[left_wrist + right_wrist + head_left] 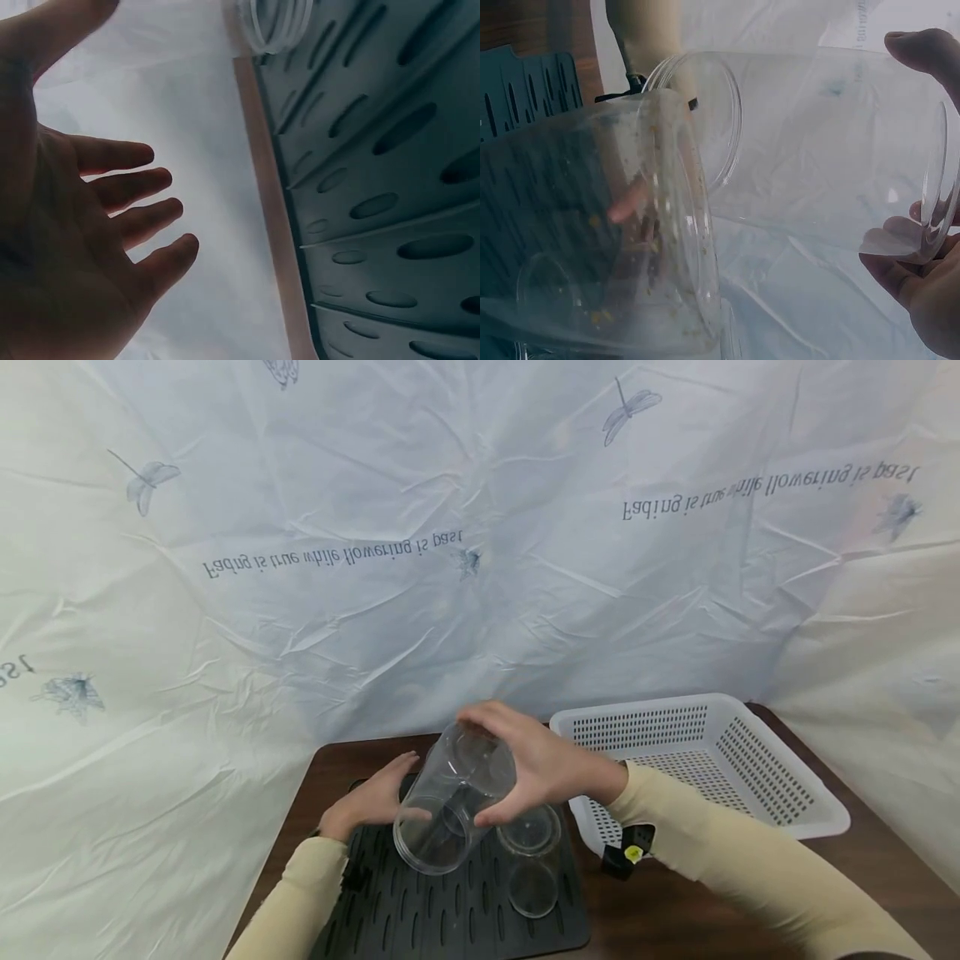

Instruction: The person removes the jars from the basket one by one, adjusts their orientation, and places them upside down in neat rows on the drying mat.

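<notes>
My right hand grips a clear jar around one end, thumb and fingers on opposite sides. The jar is tilted in the air over a dark ribbed mat, its rimmed end down and to the left. In the right wrist view, the fingers curl round that end of the jar. Beside the jar's left side my left hand is spread; the left wrist view shows its fingers apart and nothing in them. A second clear jar stands on the mat, with small yellowish specks near one end in the right wrist view.
A white perforated basket sits on the brown table to the right of the mat. Behind the table hangs a pale printed sheet, which also runs along both sides.
</notes>
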`<state>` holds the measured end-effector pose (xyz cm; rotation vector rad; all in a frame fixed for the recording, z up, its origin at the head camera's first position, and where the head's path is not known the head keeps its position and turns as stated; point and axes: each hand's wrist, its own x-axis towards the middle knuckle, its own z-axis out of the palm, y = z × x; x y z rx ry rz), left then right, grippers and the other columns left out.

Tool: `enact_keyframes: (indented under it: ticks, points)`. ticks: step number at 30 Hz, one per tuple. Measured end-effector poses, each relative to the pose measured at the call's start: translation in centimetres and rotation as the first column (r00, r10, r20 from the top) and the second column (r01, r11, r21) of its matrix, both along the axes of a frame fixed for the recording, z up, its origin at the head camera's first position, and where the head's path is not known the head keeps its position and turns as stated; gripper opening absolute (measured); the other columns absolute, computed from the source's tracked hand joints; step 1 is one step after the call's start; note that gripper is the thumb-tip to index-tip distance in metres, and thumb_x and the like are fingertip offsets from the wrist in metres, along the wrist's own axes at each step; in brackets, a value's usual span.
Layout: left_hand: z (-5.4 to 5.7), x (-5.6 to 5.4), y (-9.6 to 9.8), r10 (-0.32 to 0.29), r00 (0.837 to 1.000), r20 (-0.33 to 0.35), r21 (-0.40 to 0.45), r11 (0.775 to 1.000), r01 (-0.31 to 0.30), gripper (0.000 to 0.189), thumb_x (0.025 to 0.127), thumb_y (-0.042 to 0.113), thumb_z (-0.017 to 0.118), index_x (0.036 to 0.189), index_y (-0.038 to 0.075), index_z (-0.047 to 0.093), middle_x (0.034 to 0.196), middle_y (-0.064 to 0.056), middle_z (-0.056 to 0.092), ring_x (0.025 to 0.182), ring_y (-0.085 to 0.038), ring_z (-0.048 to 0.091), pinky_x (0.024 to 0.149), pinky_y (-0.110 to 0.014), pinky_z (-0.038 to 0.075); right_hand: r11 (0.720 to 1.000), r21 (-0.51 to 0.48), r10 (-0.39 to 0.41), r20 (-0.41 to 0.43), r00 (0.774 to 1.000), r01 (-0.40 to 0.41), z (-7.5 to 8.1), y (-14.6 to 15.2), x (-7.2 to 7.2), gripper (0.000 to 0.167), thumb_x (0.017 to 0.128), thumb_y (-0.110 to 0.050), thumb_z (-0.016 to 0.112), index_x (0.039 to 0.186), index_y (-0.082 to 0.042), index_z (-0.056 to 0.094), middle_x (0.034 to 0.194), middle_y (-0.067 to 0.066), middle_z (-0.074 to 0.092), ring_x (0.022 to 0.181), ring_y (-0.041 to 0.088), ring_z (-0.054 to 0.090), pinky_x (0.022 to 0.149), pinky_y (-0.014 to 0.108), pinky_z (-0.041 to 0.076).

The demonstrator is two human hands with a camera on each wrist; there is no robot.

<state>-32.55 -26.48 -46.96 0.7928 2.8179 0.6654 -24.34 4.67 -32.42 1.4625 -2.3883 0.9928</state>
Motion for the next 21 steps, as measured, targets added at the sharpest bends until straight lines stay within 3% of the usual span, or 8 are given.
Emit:
enact_keyframes:
  ticks: [10,15,21]
  points:
    - [-1.1,-0.5,0.2,-0.039,0.999,-0.005,-0.072,0.997,0.039,0.107,0.077,0.059,0.075,0.15,-0.005,0.03,0.157,-0.027,0.023,0.143,-0.044,0.027,0.107,-0.059,0.037,0.995,0.085,-0.045,0.005,0.999,0.044,-0.3,-1.0,0.6,0.103,0.063,-0.049,0.087,0.147,-0.016,0.038,0.14,-0.002,0.04,0.119,0.01,0.048,0.095,0.032,0.05]
    - [-1.9,-0.4,0.2,-0.086,0.996,0.007,-0.06,0.995,0.086,0.106,0.075,0.057,0.078,0.149,-0.004,0.033,0.154,-0.03,0.025,0.142,-0.049,0.024,0.108,-0.062,0.034,0.989,0.138,-0.047,-0.041,0.998,0.052,-0.9,-1.6,0.9,0.105,0.064,-0.051,0.086,0.149,-0.014,0.035,0.141,0.003,0.039,0.121,0.014,0.048,0.096,0.031,0.05]
    - [-2.8,-0.8,0.4,-0.192,0.981,0.02,-0.088,0.977,0.193,0.102,0.078,0.054,0.077,0.153,0.004,0.029,0.156,-0.019,0.031,0.144,-0.044,0.023,0.114,-0.059,0.028,0.979,0.197,-0.052,-0.037,0.998,0.058,-1.3,-2.2,1.1,0.105,0.067,-0.053,0.084,0.15,-0.016,0.032,0.143,0.006,0.036,0.124,0.017,0.045,0.096,0.034,0.05]
